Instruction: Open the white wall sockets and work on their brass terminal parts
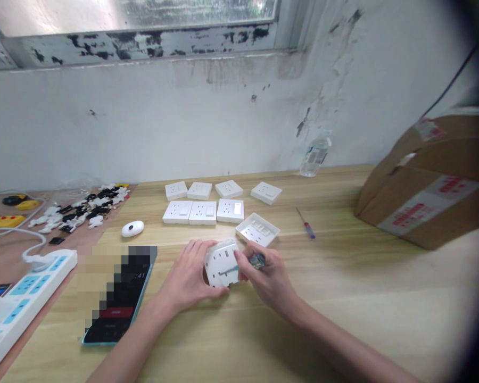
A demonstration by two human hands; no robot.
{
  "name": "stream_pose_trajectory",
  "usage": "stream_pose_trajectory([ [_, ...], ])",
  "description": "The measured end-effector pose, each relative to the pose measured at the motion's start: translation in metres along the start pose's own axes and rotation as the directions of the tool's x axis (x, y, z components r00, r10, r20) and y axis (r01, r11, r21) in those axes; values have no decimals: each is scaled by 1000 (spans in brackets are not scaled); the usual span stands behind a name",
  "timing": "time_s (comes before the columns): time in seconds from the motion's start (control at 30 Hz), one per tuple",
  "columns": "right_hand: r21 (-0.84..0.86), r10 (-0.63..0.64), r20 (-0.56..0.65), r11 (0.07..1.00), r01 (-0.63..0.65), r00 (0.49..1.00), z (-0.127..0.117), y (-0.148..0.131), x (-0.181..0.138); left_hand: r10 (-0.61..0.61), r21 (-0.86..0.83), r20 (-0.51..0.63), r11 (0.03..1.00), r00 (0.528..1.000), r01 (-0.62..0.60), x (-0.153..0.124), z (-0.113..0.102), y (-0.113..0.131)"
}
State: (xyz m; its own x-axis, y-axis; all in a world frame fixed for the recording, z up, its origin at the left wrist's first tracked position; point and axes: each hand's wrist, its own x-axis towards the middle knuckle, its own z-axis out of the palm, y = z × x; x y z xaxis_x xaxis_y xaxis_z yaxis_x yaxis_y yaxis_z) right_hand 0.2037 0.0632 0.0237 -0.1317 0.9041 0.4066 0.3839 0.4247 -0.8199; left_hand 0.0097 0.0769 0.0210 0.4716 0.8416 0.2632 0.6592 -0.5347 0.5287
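My left hand grips a white wall socket piece by its left side, thumb along the near edge, holding it tilted just over the table. Small slots and holes dot its face. In my right hand is a screwdriver, its thin shaft reaching down-left to the face of the piece. Whether the tip sits in a screw is too small to tell. Right behind the hands lies an open white socket housing, inner side up. Farther back, several white socket panels stand in two rows.
A second screwdriver lies to the right, before a clear bottle and a cardboard box. On the left are a phone, a white oval device, a power strip and a pile of small black and white parts.
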Motion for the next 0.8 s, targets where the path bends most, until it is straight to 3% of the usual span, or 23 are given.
stream_pose_trajectory([
  [0.27,-63,-263,-27,963,261,965,7,6,-3,18,-16,-8,1000,1000,-18,0,-1,4],
  [0.43,24,-72,-9,997,72,997,7,8,-5,8,-25,-5,1000,1000,-8,0,-2,0],
  [0.53,71,-30,29,997,28,999,7,10,-7,7,-27,6,1000,1000,-7,-1,-4,-2],
  [0.67,65,-130,32,990,128,991,9,12,-8,5,-18,8,1000,1000,-5,-1,-4,-2],
  [0.8,-53,-297,86,952,302,951,13,4,-5,11,12,-6,1000,1000,-11,-1,-4,-2],
])
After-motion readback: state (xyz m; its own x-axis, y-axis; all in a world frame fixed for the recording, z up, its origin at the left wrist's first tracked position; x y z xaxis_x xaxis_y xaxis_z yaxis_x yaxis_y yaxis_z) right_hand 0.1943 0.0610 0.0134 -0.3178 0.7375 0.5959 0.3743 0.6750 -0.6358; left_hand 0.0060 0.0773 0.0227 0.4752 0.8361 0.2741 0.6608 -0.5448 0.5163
